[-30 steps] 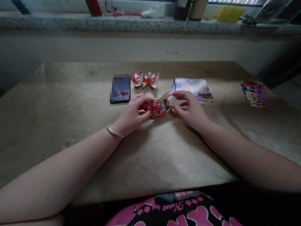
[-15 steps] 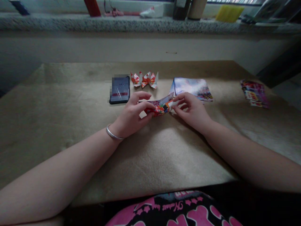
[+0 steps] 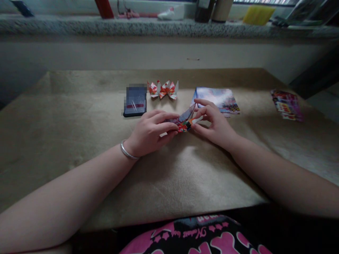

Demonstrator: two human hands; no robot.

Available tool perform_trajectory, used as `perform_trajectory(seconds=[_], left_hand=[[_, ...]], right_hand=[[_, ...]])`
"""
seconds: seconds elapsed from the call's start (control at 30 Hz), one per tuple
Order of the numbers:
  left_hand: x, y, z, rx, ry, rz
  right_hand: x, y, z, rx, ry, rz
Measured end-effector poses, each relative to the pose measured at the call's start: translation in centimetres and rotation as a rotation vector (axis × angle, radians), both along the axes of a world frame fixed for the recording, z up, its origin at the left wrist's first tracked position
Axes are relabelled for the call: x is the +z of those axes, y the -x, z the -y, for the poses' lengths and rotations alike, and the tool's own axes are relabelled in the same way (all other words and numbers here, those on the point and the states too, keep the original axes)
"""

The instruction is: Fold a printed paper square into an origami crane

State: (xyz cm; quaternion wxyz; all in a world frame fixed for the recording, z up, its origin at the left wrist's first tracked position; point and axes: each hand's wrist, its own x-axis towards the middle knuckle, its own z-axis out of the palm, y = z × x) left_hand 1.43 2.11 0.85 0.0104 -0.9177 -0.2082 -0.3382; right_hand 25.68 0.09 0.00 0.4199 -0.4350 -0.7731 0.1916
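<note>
A piece of folded patterned paper (image 3: 184, 124), red, orange and white, is held between both hands just above the table. Its left part is pinched by the fingers and thumb of my left hand (image 3: 153, 128), which wears a silver bangle at the wrist. At the paper's right end, my right hand (image 3: 213, 121) grips a pale flap between thumb and fingers, the index finger at a raised point. Some of the folds are hidden under my left fingers. Beyond the hands stand several small folded paper figures (image 3: 164, 90) in red and white, side by side.
A phone (image 3: 135, 102) lies left of the paper figures. Printed sheets (image 3: 218, 98) lie behind my right hand, and colourful packets or cards (image 3: 287, 106) sit at the table's right. A granite sill (image 3: 159, 28) behind the table (image 3: 92, 91) carries bottles and a yellow block (image 3: 258, 14).
My left hand has slid slightly right along the paper and its fingers have closed more. My right index finger has risen to the paper's upper point, and the flap is bent differently.
</note>
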Motion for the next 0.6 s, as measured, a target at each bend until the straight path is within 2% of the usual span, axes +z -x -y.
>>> perform_trajectory(seconds=[0.33, 0.47, 0.6], left_hand=[[0.7, -0.6, 0.9, -0.004, -0.108, -0.11], [0.7, -0.8, 1.2, 0.048, -0.059, -0.096], [0.6, -0.8, 0.9, 0.037, 0.007, -0.063]], right_hand=[[-0.2, 0.8, -0.2, -0.054, -0.05, -0.112], [-0.5, 1.1, -0.3, -0.028, -0.011, -0.164], [-0.8, 1.3, -0.2, -0.004, 0.024, -0.168]])
